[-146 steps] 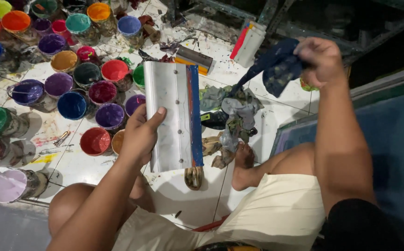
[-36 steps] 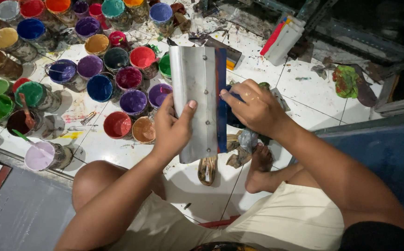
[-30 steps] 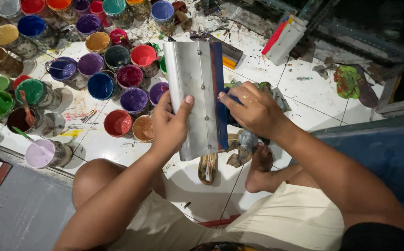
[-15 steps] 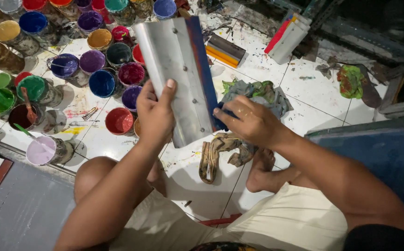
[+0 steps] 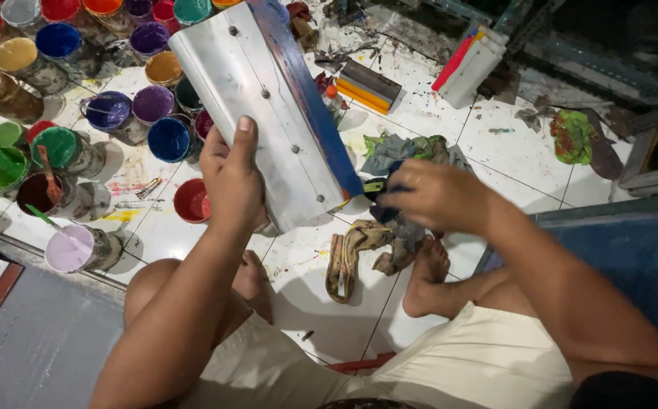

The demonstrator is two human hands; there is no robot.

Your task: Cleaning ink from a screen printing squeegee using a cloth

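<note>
Head view: the left hand [image 5: 232, 178] grips a metal-handled squeegee [image 5: 264, 106] tilted above the paint pots [image 5: 128, 113], presenting its blue blade edge to the right hand [image 5: 435, 195], clenched on a dark rag [image 5: 386, 198] at the lower corner.

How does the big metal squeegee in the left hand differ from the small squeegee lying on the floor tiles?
The large aluminium-handled squeegee with the blue blade is held up, tilted, by the left hand; the small dark squeegee with the yellow-orange blade lies flat on the white tiled floor, untouched. The held one looks far bigger, with visible bolts. Both are straight-edged and bladed.
</note>
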